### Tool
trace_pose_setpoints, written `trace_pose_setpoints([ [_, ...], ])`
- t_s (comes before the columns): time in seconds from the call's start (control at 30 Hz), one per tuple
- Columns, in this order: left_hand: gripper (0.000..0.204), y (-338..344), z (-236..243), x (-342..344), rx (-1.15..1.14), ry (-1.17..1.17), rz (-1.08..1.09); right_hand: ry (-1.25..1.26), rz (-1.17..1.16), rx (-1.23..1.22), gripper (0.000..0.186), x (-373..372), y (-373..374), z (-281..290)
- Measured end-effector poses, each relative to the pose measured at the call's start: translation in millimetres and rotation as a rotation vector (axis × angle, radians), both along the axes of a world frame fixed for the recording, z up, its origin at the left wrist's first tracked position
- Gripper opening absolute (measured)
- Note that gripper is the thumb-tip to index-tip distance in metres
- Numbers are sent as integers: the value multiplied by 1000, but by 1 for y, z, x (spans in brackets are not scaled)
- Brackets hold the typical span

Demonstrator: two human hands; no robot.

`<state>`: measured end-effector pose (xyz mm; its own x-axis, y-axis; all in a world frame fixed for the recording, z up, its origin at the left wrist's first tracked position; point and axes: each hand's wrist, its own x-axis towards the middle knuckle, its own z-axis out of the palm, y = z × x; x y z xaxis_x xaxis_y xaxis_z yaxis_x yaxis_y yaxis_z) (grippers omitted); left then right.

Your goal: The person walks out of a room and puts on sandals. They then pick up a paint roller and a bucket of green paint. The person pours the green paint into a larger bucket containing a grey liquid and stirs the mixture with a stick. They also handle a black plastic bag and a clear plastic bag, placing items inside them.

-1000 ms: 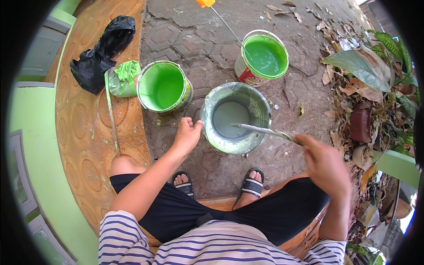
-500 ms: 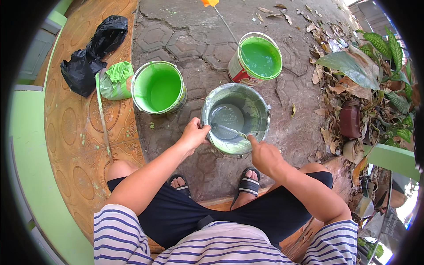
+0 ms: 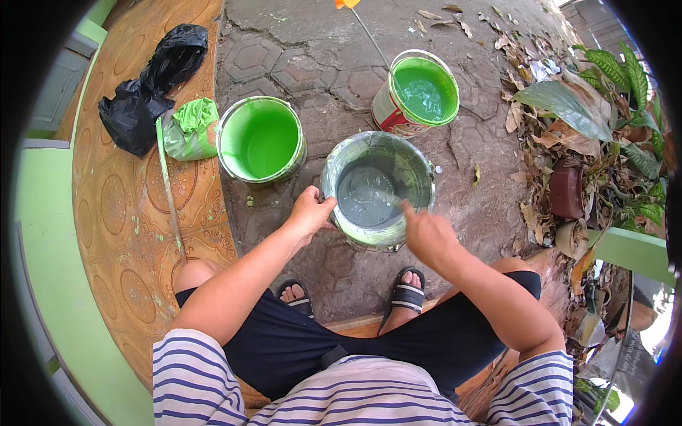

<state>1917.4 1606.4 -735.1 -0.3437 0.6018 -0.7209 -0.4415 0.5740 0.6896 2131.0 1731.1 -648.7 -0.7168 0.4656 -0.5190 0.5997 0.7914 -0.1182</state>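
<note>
A grey bucket (image 3: 419,160) stands in front of me, its inner wall smeared with pale streaks and watery grey liquid (image 3: 366,192) at its bottom. My left hand (image 3: 310,213) pinches its rim on the left side, thumb over the edge. At the right rim my right hand (image 3: 430,238) is closed round a thin stick-like stirrer (image 3: 388,201), smeared by motion, that reaches into the bucket. Behind stand a pail of bright green paint (image 3: 266,145) on the left and a pail of thinner green liquid (image 3: 425,96) on the right, a thin rod (image 3: 371,39) leaning in it.
On the orange tiles at left lie a black plastic bag (image 3: 135,106), a green-and-clear plastic bag (image 3: 190,131) and a paint-spotted stick (image 3: 169,192). Dry leaves (image 3: 529,156), leafy plants (image 3: 629,78) and a dark red pot (image 3: 566,190) line the right side of the paving.
My right hand has shifted slightly right and down, and the stirrer has swung in the bucket and blurred. My left hand keeps its hold on the rim. The view has shifted a little.
</note>
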Motion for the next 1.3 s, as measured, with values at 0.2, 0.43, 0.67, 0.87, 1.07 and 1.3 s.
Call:
trace_pose_setpoints([
  [0.2,23,-1,3,-3,-13,-23,31,-16,-132,52,52,4,17,6],
  [0.43,23,-1,16,1,11,53,-9,-109,-76,-30,47,3,19,17],
  [0.67,27,-7,-1,-3,123,573,-186,-8,35,4,44,2,11,11],
  [0.87,30,0,22,-8,169,667,-178,51,-52,141,52,1,20,25],
  [1.07,31,0,27,-13,182,670,-126,29,-68,133,54,1,11,29],
  [1.3,29,1,37,-14,199,609,-89,22,-96,139,56,-5,16,27],
])
